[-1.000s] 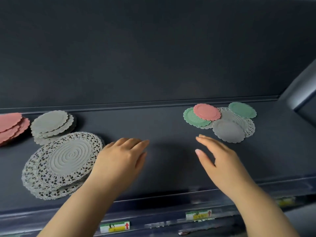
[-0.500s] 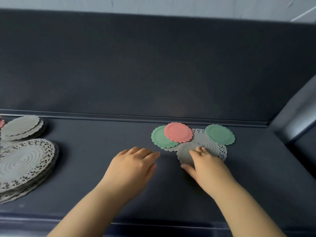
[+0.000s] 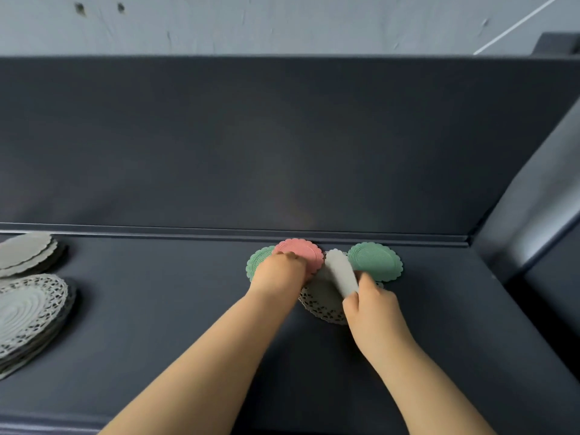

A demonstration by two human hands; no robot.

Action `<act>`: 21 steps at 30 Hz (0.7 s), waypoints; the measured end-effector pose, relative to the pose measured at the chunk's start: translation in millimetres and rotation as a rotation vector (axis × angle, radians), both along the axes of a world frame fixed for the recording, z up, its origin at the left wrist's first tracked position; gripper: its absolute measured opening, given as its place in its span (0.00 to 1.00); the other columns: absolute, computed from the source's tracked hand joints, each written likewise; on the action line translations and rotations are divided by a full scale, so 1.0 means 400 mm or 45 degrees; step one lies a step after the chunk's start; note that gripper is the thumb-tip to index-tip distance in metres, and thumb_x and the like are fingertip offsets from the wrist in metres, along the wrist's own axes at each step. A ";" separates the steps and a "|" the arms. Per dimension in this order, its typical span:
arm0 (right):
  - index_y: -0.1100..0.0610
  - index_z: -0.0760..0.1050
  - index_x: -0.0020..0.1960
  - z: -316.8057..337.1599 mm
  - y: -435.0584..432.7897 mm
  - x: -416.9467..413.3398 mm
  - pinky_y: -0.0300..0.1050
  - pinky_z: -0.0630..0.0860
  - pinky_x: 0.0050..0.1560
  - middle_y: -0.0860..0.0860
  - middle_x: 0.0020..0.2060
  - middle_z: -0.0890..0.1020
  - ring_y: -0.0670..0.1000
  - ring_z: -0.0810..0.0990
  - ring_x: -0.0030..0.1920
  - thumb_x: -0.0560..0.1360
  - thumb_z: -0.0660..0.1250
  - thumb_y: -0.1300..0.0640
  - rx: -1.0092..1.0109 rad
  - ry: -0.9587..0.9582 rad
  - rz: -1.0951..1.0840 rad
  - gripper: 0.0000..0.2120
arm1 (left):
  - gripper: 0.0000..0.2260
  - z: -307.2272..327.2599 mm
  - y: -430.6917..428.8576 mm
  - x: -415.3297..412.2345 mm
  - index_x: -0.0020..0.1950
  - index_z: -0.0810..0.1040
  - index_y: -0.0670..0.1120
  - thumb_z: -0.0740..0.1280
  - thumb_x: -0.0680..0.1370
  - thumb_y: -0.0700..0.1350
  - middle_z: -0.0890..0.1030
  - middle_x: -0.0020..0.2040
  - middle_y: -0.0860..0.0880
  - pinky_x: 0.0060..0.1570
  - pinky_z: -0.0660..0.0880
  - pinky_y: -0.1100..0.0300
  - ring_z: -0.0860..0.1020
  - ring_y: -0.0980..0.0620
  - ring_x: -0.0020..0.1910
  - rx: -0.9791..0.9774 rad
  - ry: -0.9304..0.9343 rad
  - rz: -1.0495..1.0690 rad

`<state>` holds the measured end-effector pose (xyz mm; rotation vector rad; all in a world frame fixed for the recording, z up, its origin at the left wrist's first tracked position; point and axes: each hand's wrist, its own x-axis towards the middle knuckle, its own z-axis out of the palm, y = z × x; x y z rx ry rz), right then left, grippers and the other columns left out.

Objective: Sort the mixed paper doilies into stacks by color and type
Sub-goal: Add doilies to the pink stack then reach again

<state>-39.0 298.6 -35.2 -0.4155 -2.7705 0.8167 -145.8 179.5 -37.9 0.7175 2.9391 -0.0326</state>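
Observation:
A mixed pile lies at the back of the dark shelf. My right hand pinches a small grey scalloped doily and tilts it up on edge. Under it lies a large white lace doily. My left hand rests on the pink doily, fingers curled at its near edge; whether they grip it is unclear. One green doily peeks out left of that hand, another green doily lies flat to the right.
At the far left sit a stack of small grey scalloped doilies and a stack of large white lace doilies. A dark back wall rises behind the shelf, and a slanted dark side panel closes the right.
My right hand has lifted the small grey doily off the pile and tilted it up. My left hand has moved forward onto the pink doily. The view has shifted right.

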 end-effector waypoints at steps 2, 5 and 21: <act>0.56 0.60 0.40 -0.001 0.013 -0.008 0.46 0.58 0.28 0.51 0.28 0.66 0.54 0.66 0.29 0.76 0.55 0.62 -0.053 0.003 -0.026 0.06 | 0.11 0.003 -0.007 0.001 0.55 0.77 0.45 0.59 0.77 0.42 0.79 0.50 0.50 0.39 0.70 0.69 0.77 0.51 0.47 0.066 0.002 0.007; 0.57 0.61 0.45 -0.005 0.023 -0.010 0.45 0.61 0.30 0.53 0.30 0.68 0.56 0.68 0.31 0.75 0.54 0.62 -0.081 0.001 -0.020 0.02 | 0.12 0.033 -0.034 0.026 0.57 0.73 0.44 0.58 0.75 0.36 0.78 0.44 0.48 0.31 0.67 0.60 0.75 0.48 0.40 -0.099 0.157 -0.038; 0.48 0.73 0.44 0.029 -0.114 0.032 0.32 0.68 0.29 0.44 0.28 0.75 0.43 0.72 0.27 0.77 0.59 0.56 -0.247 0.168 0.227 0.06 | 0.07 0.066 -0.276 0.214 0.51 0.77 0.54 0.67 0.74 0.44 0.81 0.45 0.57 0.42 0.76 0.58 0.79 0.57 0.41 1.008 0.374 0.027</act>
